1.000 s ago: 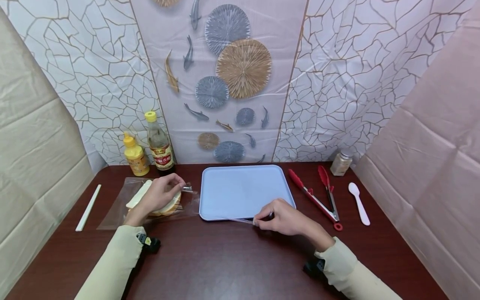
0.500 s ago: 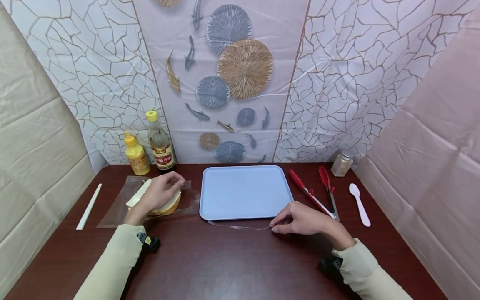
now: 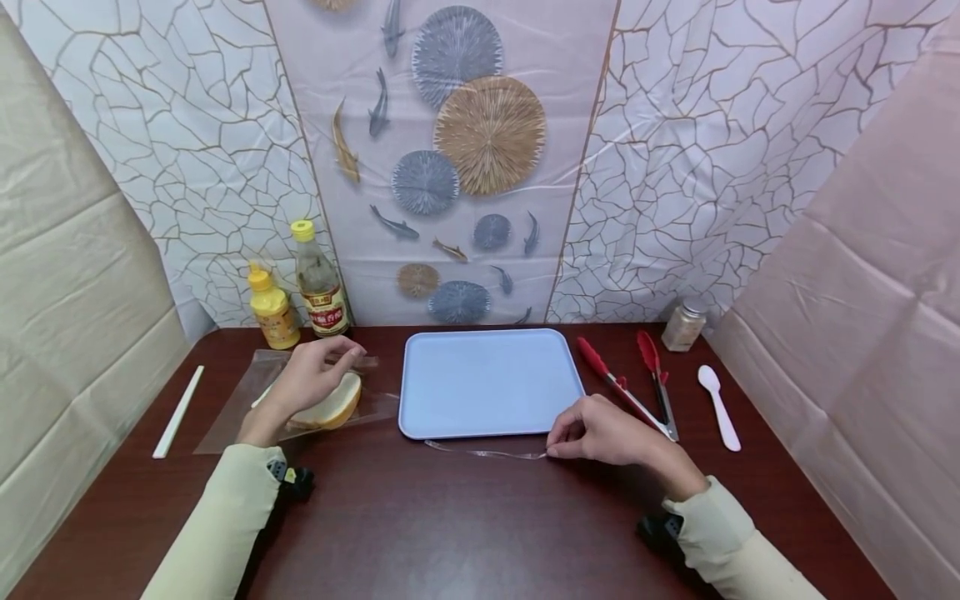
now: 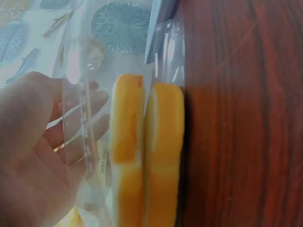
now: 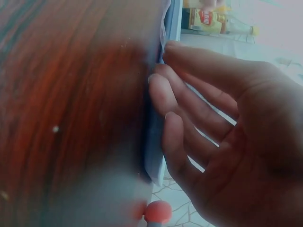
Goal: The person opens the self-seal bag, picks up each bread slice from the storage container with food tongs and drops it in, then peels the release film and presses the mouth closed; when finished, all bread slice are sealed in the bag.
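My left hand [image 3: 311, 375] is over a clear plastic bag [image 3: 232, 417] with bread slices [image 3: 339, 404] lying on the table at the left. In the left wrist view, the fingers [image 4: 97, 106] are loosely bent and show through the film. Two slices with brown crusts [image 4: 163, 127] stand out beside them. In front of the blue tray [image 3: 491, 383], my right hand [image 3: 600, 433] pinches the end of a thin clear plastic strip [image 3: 487, 454] between thumb and fingertips. The strip stretches left along the tray's near edge. In the right wrist view, the other fingers are loosely curled.
A yellow squeeze bottle [image 3: 274, 312] and a dark sauce bottle [image 3: 322, 292] stand behind the bag. A white stick [image 3: 178, 412] lies far left. Right of the tray are red-tipped tongs [image 3: 630, 396], a small jar [image 3: 684, 327] and a white spoon [image 3: 720, 408].
My right hand has moved to the right, drawing the clear strip away from the bag to the tray's front. The left hand, earlier holding shiny film, has lifted slightly and shifted left.
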{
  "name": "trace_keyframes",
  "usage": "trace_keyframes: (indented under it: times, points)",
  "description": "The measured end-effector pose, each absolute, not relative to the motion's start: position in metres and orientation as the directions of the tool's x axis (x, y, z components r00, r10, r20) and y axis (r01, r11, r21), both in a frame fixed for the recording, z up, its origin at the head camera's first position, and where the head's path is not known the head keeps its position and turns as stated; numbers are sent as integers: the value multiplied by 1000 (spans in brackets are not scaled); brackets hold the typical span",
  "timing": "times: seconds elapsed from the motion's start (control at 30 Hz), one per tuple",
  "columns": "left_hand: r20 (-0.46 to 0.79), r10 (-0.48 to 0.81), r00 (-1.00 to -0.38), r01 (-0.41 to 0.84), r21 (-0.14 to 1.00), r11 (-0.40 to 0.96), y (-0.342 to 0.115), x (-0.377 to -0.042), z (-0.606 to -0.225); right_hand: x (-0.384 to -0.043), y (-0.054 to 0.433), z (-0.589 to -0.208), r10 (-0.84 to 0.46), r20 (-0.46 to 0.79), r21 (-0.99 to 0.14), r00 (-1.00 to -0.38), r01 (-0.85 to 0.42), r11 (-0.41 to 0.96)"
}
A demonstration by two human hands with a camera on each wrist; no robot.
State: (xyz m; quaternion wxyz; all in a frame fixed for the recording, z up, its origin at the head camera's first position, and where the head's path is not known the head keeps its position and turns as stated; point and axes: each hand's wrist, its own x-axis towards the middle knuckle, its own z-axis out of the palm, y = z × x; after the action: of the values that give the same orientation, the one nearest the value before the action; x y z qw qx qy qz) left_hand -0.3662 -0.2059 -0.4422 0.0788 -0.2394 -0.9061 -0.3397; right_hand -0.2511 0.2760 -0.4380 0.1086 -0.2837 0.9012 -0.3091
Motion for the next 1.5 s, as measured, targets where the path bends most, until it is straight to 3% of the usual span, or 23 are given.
trace_keyframes:
  times: [0.23,0.43,0.73,1.0,1.13,1.23,1.4,1.5]
  points:
    - [268,415,-869,491,562,665,-208,-367,-438,-250,281,-430,-561,-30,-591,-827,-438,678]
    - [270,439,-857,513,529,676,-209,-368,-438,-250,269,-424,-580,39,-582,-813,-491,648]
    - [425,315,-848,516,534,670,-213,-365,-434,-254,191,-428,-651,134,-642,-747,-566,517]
    - [554,203,-807,541,558,629,-210,-364,-429,-257,109,-436,-686,83,-793,-723,-465,394]
    - [569,141,-810,521,588,618,-209,-362,-425,-260,70,-441,-653,69,-832,-754,-405,379]
    - [562,121,-818,510,612,605,-207,-361,-422,-262,46,-444,-584,55,-881,-810,-314,354]
    - [571,115,-812,520,621,587,-204,-359,-418,-263,17,-446,-425,-21,-977,-905,-72,200]
    - [587,110,-802,530,615,583,-203,-359,-415,-264,8,-446,-349,-36,-993,-936,-7,121]
